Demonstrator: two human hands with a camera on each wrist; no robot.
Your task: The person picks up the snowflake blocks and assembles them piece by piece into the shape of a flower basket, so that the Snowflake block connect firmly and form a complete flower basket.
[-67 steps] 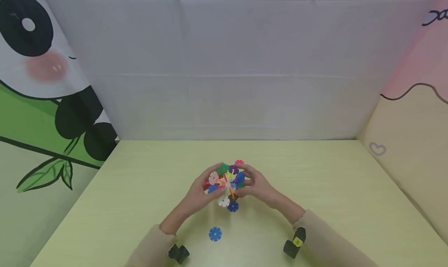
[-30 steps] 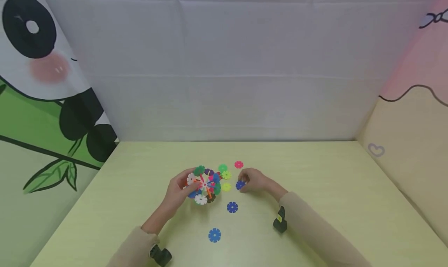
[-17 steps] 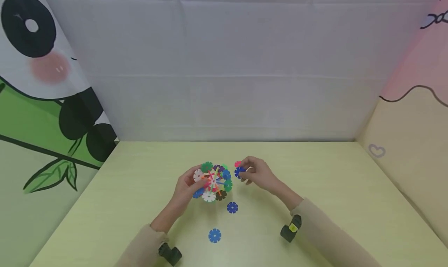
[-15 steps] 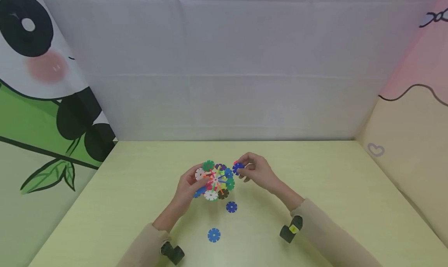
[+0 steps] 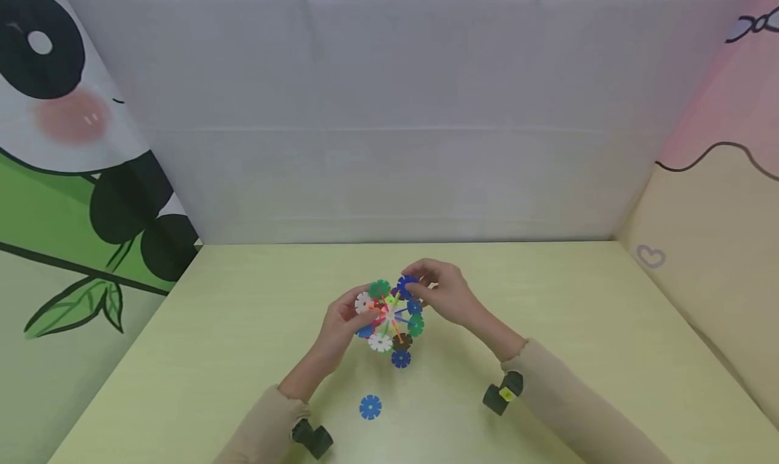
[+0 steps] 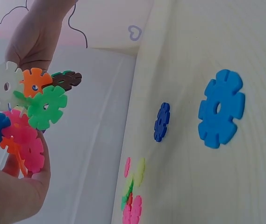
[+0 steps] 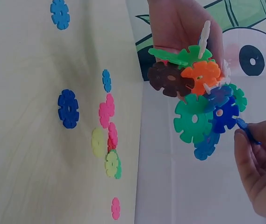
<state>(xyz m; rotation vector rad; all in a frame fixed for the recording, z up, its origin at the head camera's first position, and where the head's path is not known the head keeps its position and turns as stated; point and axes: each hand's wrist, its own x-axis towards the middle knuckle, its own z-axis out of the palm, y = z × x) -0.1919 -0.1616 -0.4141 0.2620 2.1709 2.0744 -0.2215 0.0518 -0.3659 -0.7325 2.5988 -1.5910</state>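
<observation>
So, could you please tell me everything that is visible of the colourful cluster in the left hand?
The cluster is roughly round, made of thin, notched discs like flowers with centre holes; they look plastic. White, green, orange, brown, blue and pink ones show, joined at differing angles, some edge-on. The left hand grips one side, holding it raised above the table. The right hand holds a dark blue disc up to its edge; whether that disc is already slotted in, I cannot tell.
</observation>
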